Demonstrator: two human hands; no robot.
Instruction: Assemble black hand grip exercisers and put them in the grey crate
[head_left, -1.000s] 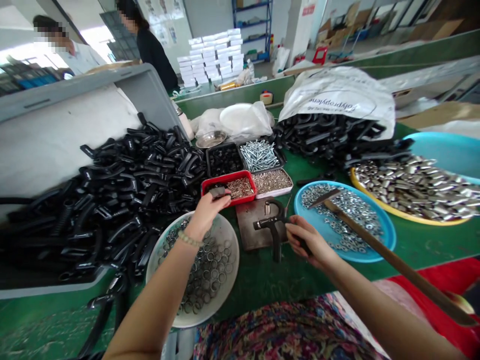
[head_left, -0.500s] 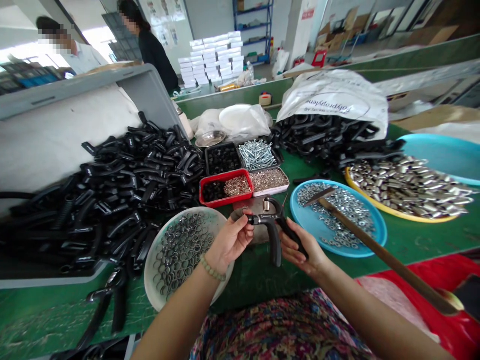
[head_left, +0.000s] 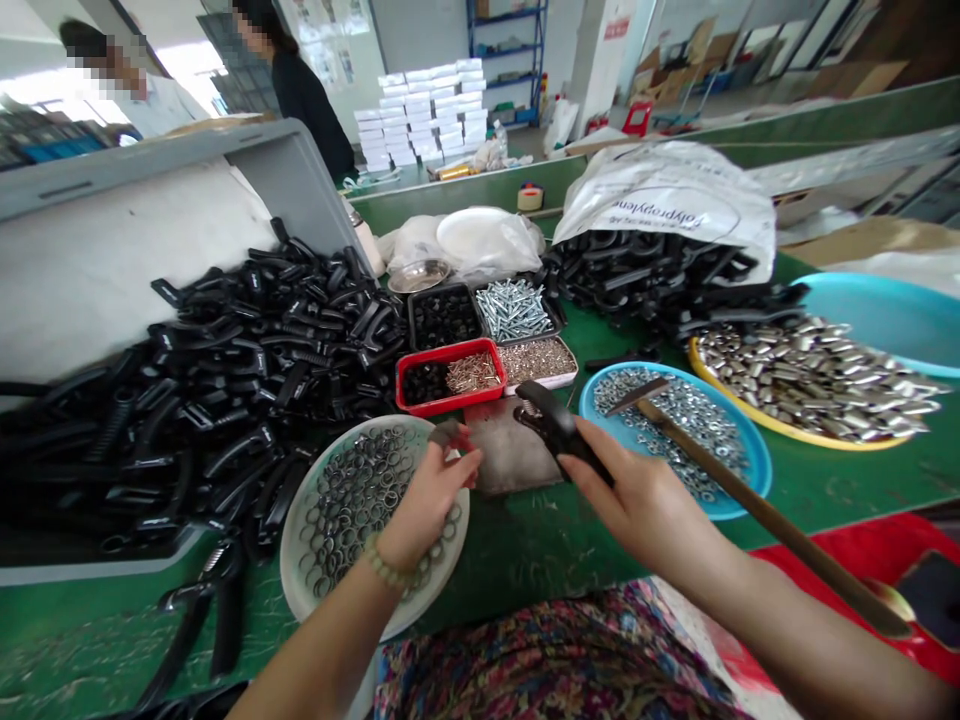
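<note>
In my right hand [head_left: 630, 490] is a black-handled tool [head_left: 559, 425] with a small metal coil spring near its far end. The fingers wrap round its handle, and the tool is tilted over a flat metal plate [head_left: 517, 455] on the bench. My left hand [head_left: 431, 490], with a beaded bracelet on the wrist, is over the right rim of a white bowl [head_left: 304, 595] of metal rings [head_left: 360, 500]. A dark cover sits on one fingertip. Its thumb and fingers are apart, with nothing visible between them.
A grey crate [head_left: 307, 180] of black handles [head_left: 247, 350] lies at left. Ahead are a red tray [head_left: 420, 408] and a tray of screws [head_left: 514, 308]. At right, a hammer [head_left: 750, 490] rests across a blue plate [head_left: 761, 470] of nuts. Two people stand at back left.
My left hand has let go of the tool and moved left and down to the ring bowl. My right hand keeps the tool, now turned so its handles appear closer together.
</note>
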